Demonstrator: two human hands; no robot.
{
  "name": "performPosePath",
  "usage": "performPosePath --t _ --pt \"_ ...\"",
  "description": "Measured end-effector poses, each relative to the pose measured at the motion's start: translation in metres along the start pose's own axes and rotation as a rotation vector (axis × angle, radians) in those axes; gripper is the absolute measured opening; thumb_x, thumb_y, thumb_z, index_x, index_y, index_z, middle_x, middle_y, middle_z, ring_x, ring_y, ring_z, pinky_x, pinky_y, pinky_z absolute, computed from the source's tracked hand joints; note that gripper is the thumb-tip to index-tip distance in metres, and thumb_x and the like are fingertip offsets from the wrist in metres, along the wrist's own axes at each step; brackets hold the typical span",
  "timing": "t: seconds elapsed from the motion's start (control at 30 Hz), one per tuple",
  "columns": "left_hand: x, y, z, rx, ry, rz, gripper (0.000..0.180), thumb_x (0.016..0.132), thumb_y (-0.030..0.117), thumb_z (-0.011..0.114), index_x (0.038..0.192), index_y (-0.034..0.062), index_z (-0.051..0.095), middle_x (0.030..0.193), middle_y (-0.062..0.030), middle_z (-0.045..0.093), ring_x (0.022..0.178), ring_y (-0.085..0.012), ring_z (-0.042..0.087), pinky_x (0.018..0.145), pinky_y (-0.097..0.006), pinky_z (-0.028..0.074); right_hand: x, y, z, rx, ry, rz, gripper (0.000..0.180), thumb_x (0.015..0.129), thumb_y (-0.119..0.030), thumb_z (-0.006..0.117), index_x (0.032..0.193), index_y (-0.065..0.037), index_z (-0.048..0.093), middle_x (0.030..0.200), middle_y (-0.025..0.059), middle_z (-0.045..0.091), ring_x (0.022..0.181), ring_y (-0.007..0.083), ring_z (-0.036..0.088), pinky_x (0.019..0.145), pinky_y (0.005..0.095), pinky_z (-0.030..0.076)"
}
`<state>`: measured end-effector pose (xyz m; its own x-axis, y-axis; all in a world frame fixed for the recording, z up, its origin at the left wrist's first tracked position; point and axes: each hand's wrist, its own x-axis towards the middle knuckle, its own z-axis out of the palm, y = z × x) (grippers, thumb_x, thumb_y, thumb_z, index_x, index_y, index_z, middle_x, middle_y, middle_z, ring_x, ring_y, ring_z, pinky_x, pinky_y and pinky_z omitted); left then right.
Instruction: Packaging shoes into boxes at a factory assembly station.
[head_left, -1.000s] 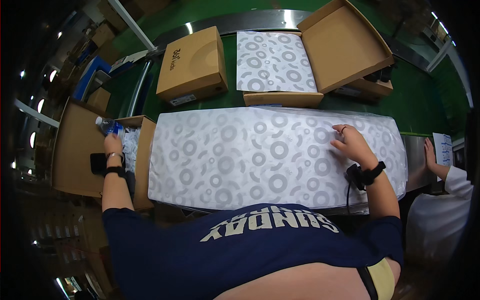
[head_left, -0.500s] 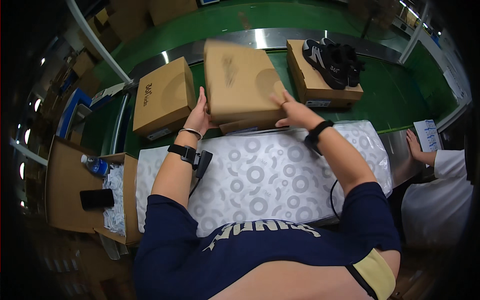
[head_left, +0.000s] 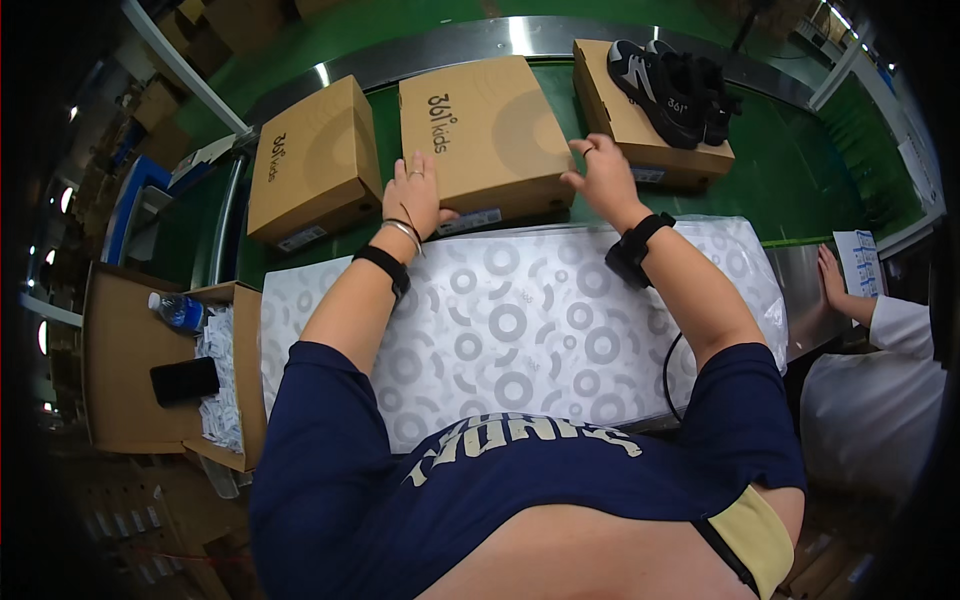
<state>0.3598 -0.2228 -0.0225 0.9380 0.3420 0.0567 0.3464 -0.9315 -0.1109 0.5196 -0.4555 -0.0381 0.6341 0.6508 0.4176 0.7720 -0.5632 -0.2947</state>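
A closed brown cardboard shoebox (head_left: 490, 130) lies in the middle of the green conveyor belt. My left hand (head_left: 415, 195) rests at its near left corner, fingers stretched flat against the box and thumb apart. By the box's right side is my right hand (head_left: 606, 182), its fingers spread and thumb toward the near right corner, gripping nothing. Just in front of both hands is a stack of white wrapping paper (head_left: 480, 330) printed with grey rings.
Another closed shoebox (head_left: 315, 165) lies to the left. At the right, black sneakers (head_left: 672, 100) sit on a third shoebox (head_left: 600, 85). An open carton (head_left: 130, 350) holds small white packets (head_left: 222, 385), a bottle (head_left: 178, 311) and a phone (head_left: 185, 381). A co-worker's hand (head_left: 832, 275) touches the metal edge.
The middle box's lid has come down, and the box now lies closed and still. Both hands have loosened from the lid; my right hand has moved slightly off to the box's right side.
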Motion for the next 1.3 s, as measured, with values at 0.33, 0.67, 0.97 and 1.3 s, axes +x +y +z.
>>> performPosePath --t 0.33,0.67,0.97,1.3 --pt "-0.019 0.078 -0.038 -0.249 0.031 0.14 0.061 0.069 0.03 0.066 0.122 0.01 0.043 0.112 -0.0134 0.054 0.118 -0.0312 0.04 0.093 -0.062 0.023 0.05 0.132 -0.09 -0.196 0.141 0.393 0.037 0.067 -0.015 0.069 0.1 -0.014 0.054 0.124 0.0151 0.04 0.095 0.0351 0.051 0.078 0.0423 0.042" --pt "-0.083 0.118 -0.097 -0.612 0.601 0.38 0.08 0.061 0.021 0.075 0.128 0.0083 0.034 0.126 -0.0186 0.039 0.116 -0.0372 0.039 0.098 -0.055 0.021 -0.013 -0.053 -0.26 0.526 -0.108 -0.072 0.032 0.067 -0.007 0.071 0.092 -0.002 0.052 0.083 0.002 0.054 0.08 0.0102 0.053 0.073 0.0223 0.042" --pt "-0.142 0.107 -0.108 -1.625 0.262 0.447 0.085 0.058 0.014 0.079 0.128 0.0043 0.032 0.124 -0.0139 0.043 0.112 -0.0266 0.045 0.094 -0.035 0.036 -0.059 -0.099 -0.236 1.38 0.011 -0.252 0.073 0.08 -0.027 0.062 0.135 -0.001 0.021 0.1 0.0031 0.051 0.09 0.007 0.049 0.08 0.0197 0.039" --pt "-0.238 -0.01 -0.029 -1.071 0.275 -0.454 0.044 0.081 0.024 0.057 0.117 0.0013 0.047 0.112 -0.0164 0.052 0.103 -0.0257 0.048 0.09 -0.035 0.036 -0.071 -0.089 -0.063 1.314 -0.294 0.638 0.049 0.078 -0.019 0.065 0.113 0.01 0.048 0.096 0.0129 0.06 0.081 0.0134 0.058 0.071 0.0233 0.047"
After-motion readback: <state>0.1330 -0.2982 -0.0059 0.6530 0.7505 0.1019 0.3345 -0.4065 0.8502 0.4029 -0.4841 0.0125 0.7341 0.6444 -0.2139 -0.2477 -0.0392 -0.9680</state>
